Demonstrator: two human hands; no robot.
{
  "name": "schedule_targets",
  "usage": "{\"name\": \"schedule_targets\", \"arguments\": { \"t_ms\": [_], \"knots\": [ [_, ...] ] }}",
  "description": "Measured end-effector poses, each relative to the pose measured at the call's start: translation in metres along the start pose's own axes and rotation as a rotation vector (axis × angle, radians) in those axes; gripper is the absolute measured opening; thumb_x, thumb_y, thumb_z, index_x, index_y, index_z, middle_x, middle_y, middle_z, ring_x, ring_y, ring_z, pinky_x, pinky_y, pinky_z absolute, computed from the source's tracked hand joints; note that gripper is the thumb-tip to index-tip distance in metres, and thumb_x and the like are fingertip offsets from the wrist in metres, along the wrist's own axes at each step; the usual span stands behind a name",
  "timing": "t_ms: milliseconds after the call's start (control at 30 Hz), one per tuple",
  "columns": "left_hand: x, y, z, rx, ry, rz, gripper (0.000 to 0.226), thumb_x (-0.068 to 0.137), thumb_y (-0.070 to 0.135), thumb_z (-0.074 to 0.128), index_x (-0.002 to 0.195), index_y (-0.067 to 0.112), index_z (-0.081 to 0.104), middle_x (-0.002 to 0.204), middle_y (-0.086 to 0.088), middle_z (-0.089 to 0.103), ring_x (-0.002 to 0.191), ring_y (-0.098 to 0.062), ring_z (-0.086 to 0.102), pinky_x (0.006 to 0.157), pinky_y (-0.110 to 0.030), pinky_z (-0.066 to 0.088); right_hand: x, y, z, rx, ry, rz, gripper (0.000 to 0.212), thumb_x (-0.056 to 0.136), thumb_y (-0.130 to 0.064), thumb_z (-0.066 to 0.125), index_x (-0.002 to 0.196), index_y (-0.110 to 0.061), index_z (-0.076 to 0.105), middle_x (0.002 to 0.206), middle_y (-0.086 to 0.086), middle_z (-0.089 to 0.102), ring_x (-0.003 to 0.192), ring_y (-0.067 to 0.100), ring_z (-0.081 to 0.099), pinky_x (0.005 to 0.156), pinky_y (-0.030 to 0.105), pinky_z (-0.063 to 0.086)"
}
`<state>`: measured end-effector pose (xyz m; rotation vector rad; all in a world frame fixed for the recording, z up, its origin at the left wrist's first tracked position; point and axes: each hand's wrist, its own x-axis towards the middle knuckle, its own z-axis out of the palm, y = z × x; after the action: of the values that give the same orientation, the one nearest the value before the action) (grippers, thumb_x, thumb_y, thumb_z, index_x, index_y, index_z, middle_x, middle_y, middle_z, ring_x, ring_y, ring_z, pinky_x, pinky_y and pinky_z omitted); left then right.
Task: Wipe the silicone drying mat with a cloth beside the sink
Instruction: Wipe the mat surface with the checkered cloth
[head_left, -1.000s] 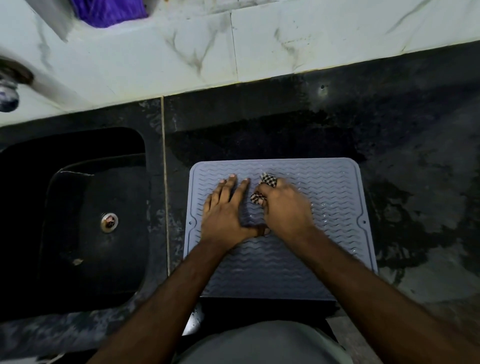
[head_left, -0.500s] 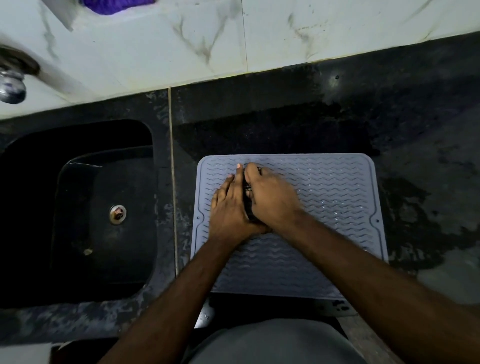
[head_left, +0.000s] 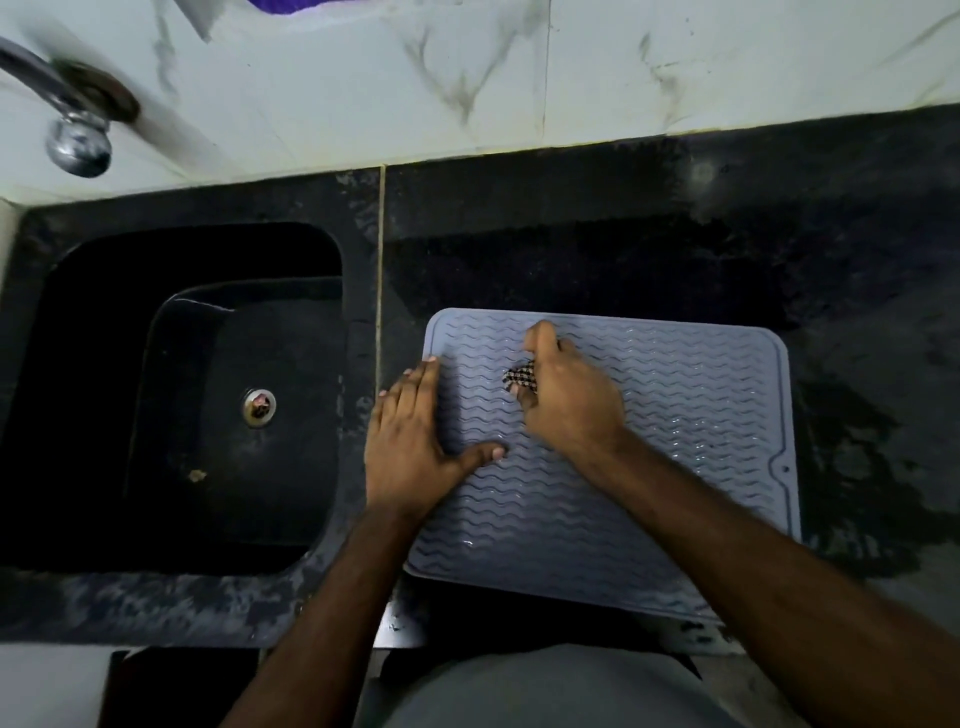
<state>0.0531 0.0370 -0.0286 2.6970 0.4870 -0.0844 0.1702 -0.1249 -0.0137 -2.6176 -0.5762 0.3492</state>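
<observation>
The silicone drying mat (head_left: 649, 441) lies flat on the dark surface (head_left: 623, 249), just beside the sink (head_left: 182, 395), its near edge hanging a little past the surface's front lip. My left hand (head_left: 415, 447) rests spread on the mat's sink-side edge, fingers straight, thumb out across the ribs, palm partly over the strip between mat and sink. My right hand (head_left: 566, 395) is further onto the mat, toward its far sink-side corner, its grip curled round a small checked cloth (head_left: 522, 376), of which only a bunched corner shows under my fingers.

The mat looks thin, soft and floppy to me; I'd expect it to creep or ruck under a sideways stroke, so a flat palm pinning one edge seems the right hold rather than any pinch. The glints in the wavy ribs suggest wet, so it may be slick, and the cloth will likely need pressing down into the grooves, stroking along them. The cloth is light and limp, so I bunch it tight. Most of the mat away from the sink seems to need wiping yet.
</observation>
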Motion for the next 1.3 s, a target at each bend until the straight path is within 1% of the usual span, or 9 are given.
{"name": "schedule_targets", "arguments": {
  "t_ms": [133,267,433,600,700,900,1033,1133,1300],
  "knots": [
    [0.001,0.002,-0.001,-0.042,-0.001,-0.04,0.126,0.061,0.094,0.062,0.159,0.024,0.026,0.161,0.005,0.037,0.15,-0.017,0.03,0.126,-0.051,0.015,0.006,-0.007,0.004,-0.036,0.001,0.015,0.05,0.084,-0.025,0.069,0.12,-0.021,0.034,0.102,0.007,0.059,0.081,0.024,0.061,0.058,0.031,0.043],
    [0.009,0.003,-0.011,-0.015,-0.036,-0.031,0.142,0.052,0.099,0.06,0.162,0.025,0.011,0.154,0.001,0.045,0.146,-0.017,0.034,0.127,-0.047,0.002,0.009,-0.016,0.008,-0.065,0.029,0.048,0.044,0.086,-0.031,0.067,0.116,-0.02,0.036,0.091,0.005,0.06,0.074,0.021,0.057,0.056,0.03,0.041],
    [0.01,0.003,-0.011,-0.019,-0.042,-0.01,0.145,0.053,0.099,0.06,0.162,0.026,-0.002,0.156,0.001,0.044,0.144,-0.018,0.034,0.127,-0.049,0.004,0.017,-0.028,0.011,-0.062,0.025,0.025,0.042,0.086,-0.032,0.067,0.115,-0.019,0.04,0.085,0.002,0.063,0.076,0.023,0.063,0.058,0.029,0.042],
    [0.01,0.001,-0.011,-0.042,-0.065,0.013,0.141,0.056,0.097,0.059,0.162,0.027,-0.004,0.158,0.003,0.04,0.144,-0.019,0.033,0.127,-0.05,0.007,0.017,-0.037,0.011,-0.06,0.015,0.042,0.044,0.088,-0.031,0.064,0.121,-0.018,0.04,0.089,0.004,0.063,0.077,0.025,0.063,0.06,0.033,0.049],
    [0.01,-0.002,-0.008,-0.012,-0.071,0.033,0.133,0.063,0.09,0.056,0.163,0.025,-0.005,0.152,0.005,0.045,0.142,-0.021,0.036,0.127,-0.049,0.007,0.013,-0.059,0.023,0.0,0.005,0.006,0.037,0.09,-0.032,0.062,0.116,-0.021,0.038,0.09,0.004,0.061,0.073,0.023,0.06,0.057,0.034,0.049],
    [0.018,-0.024,-0.004,-0.087,-0.098,0.136,0.124,0.072,0.072,0.063,0.163,0.019,-0.002,0.145,0.003,0.051,0.129,-0.025,0.049,0.114,-0.047,0.034,0.015,-0.081,0.036,0.061,0.016,0.033,0.034,0.089,-0.028,0.062,0.115,-0.022,0.04,0.099,0.006,0.06,0.081,0.027,0.062,0.062,0.036,0.047],
    [0.024,-0.035,-0.008,-0.109,-0.097,0.171,0.121,0.068,0.065,0.062,0.163,0.018,0.003,0.147,-0.006,0.052,0.127,-0.03,0.05,0.108,-0.041,0.034,0.009,-0.088,0.038,0.079,-0.022,0.0,0.04,0.087,-0.028,0.059,0.122,-0.024,0.041,0.105,0.01,0.057,0.086,0.032,0.062,0.066,0.043,0.053],
    [0.022,-0.033,-0.012,-0.162,-0.11,0.123,0.125,0.065,0.069,0.059,0.163,0.021,0.0,0.143,-0.005,0.055,0.128,-0.029,0.049,0.106,-0.048,0.041,0.011,-0.09,0.04,0.093,-0.034,0.012,0.036,0.088,-0.028,0.058,0.122,-0.024,0.048,0.099,0.011,0.06,0.084,0.031,0.062,0.067,0.041,0.055],
    [0.023,-0.033,-0.012,-0.092,-0.083,0.106,0.122,0.066,0.064,0.056,0.162,0.022,-0.006,0.136,-0.001,0.058,0.132,-0.022,0.049,0.125,-0.049,0.018,0.008,-0.099,0.039,0.061,-0.064,-0.029,0.024,0.091,-0.022,0.06,0.115,-0.025,0.062,0.093,0.008,0.064,0.08,0.025,0.064,0.069,0.036,0.054]
  ]
}}
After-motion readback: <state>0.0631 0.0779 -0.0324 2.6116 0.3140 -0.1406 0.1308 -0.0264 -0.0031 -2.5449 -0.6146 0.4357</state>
